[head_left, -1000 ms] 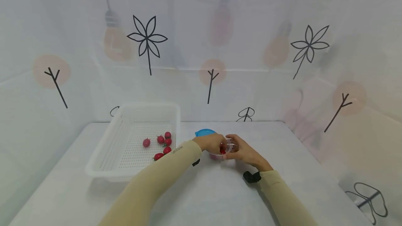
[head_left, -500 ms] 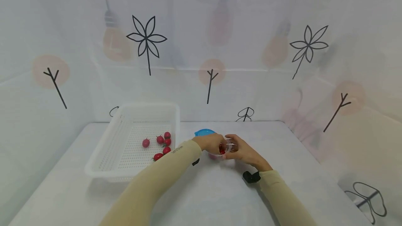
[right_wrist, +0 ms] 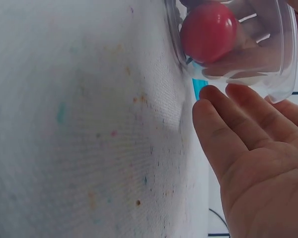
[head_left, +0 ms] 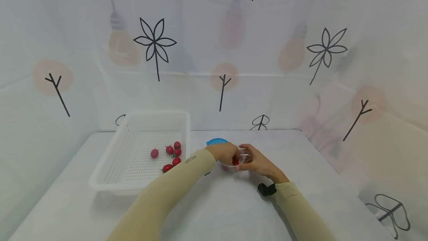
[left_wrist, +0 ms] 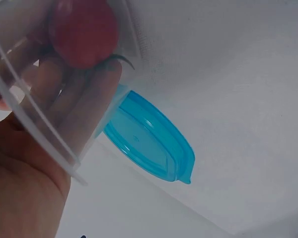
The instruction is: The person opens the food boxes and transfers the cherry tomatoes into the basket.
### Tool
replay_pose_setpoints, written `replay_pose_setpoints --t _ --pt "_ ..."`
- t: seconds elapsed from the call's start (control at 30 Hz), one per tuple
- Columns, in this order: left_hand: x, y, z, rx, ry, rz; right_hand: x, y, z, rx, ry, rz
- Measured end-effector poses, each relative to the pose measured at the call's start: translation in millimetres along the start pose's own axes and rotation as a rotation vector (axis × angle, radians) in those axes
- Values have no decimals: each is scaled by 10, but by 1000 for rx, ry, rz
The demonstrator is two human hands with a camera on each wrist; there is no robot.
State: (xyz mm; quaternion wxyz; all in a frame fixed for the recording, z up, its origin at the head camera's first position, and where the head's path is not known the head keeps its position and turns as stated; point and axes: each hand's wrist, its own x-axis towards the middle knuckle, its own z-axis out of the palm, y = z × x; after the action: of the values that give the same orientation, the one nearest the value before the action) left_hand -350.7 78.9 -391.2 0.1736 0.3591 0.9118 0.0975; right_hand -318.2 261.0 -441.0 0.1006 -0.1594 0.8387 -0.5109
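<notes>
A clear plastic container (right_wrist: 258, 74) stands on the white table near the middle, between both hands. My left hand (head_left: 229, 152) reaches into it from the left. Its fingers are curled, and a red cherry tomato (head_left: 235, 162) shows at the fingertips in the head view. Through the clear wall, the left wrist view shows a tomato (left_wrist: 84, 32) with a green stem beside the fingers. My right hand (head_left: 262, 163) cups the container from the right, thumb on the near side and fingers towards the far side. The container's wall and the left hand hide part of the contents.
A blue lid (head_left: 217, 141) lies on the table just behind the container. To the left stands a white perforated basket (head_left: 108, 159) with several cherry tomatoes (head_left: 169, 150) in it. A patterned cloth (head_left: 187, 96) hangs behind the table.
Both hands and the container stay almost in place. The whole head view has shifted very slightly to the left.
</notes>
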Motion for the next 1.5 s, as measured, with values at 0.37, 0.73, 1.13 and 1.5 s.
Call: replay_pose_setpoints --t 0.37,0.73,1.13,1.5 --pt "35 -42 42 -21 23 -7 -13 -17 15 6 -5 4" --pt "40 -49 -24 -90 53 119 15 14 -4 -24 15 18" --pt "-3 -100 -56 -137 90 142 18 3 17 19 -8 0" --pt "-277 -130 -388 -225 156 119 26 22 18 -11 0 29"
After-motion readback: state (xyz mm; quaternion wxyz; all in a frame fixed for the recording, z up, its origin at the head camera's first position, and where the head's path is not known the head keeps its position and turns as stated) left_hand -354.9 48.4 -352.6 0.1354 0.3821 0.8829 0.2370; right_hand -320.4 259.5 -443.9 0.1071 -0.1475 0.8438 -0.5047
